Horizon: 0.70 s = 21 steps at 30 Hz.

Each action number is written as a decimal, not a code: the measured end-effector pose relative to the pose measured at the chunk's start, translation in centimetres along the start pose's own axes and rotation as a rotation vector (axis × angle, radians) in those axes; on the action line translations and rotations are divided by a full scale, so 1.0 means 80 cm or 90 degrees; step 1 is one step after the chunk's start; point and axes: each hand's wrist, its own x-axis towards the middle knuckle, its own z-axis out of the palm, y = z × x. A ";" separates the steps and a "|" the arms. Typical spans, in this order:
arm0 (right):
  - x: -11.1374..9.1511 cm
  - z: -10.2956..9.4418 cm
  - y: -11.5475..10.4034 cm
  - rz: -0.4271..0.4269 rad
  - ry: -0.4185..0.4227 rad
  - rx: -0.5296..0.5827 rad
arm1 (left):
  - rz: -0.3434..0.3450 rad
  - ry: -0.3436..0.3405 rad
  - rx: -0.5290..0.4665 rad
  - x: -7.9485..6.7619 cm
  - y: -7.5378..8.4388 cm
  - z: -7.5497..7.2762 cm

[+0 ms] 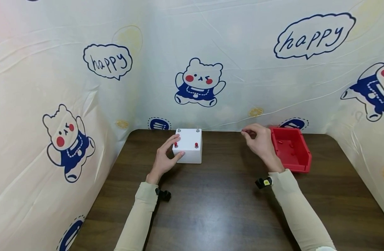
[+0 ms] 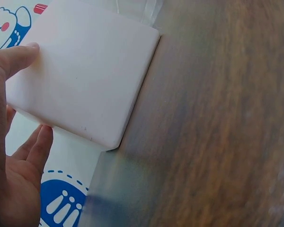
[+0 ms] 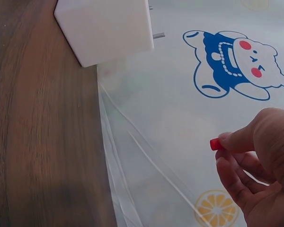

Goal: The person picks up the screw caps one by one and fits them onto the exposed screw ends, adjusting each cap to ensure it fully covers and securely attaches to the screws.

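Note:
A white box (image 1: 190,155) stands on the table near its back edge. Metal posts rise from its top: the two near ones carry red caps, such as the red cap on the right post (image 1: 196,145), and the two far ones, including the bare post (image 1: 197,130), show plain metal. My left hand (image 1: 163,158) holds the box from its left side, thumb on the near face and fingers at the left edge. Away to the right of the box, my right hand (image 1: 259,141) pinches a small red cap (image 3: 214,144) between thumb and fingertips.
A red open bin (image 1: 307,168) sits at the back right, just beyond my right wrist, with a few small red pieces (image 1: 289,143) inside. Behind the brown wooden table (image 1: 210,205) hangs a printed cloth (image 1: 242,42), which also rises along both sides.

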 end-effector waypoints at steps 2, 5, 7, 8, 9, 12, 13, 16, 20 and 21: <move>0.000 0.002 -0.001 0.000 -0.003 0.003 | -0.001 0.001 0.006 0.000 -0.011 0.001; 0.001 0.004 -0.002 0.003 -0.005 0.013 | -0.004 -0.003 0.013 0.001 -0.021 0.000; 0.001 0.006 -0.002 0.004 -0.006 0.018 | -0.006 -0.007 0.013 0.001 -0.024 -0.001; 0.002 0.006 -0.003 0.005 -0.006 0.021 | -0.007 -0.009 0.013 0.001 -0.025 -0.001; 0.002 0.007 -0.003 0.006 -0.006 0.023 | -0.007 -0.010 0.011 0.001 -0.026 -0.002; 0.003 0.009 -0.004 0.005 -0.003 0.032 | -0.003 -0.015 0.006 0.002 -0.026 -0.003; 0.003 0.010 -0.005 0.004 0.000 0.037 | -0.001 -0.017 0.005 0.002 -0.026 -0.002; 0.005 0.013 -0.006 -0.007 0.009 0.050 | 0.003 -0.017 0.007 0.002 -0.026 -0.002; 0.007 0.019 -0.008 -0.013 0.015 0.060 | 0.007 -0.011 0.007 0.001 -0.026 -0.003; 0.008 0.020 -0.008 -0.012 0.015 0.062 | 0.008 -0.011 0.007 0.001 -0.026 -0.003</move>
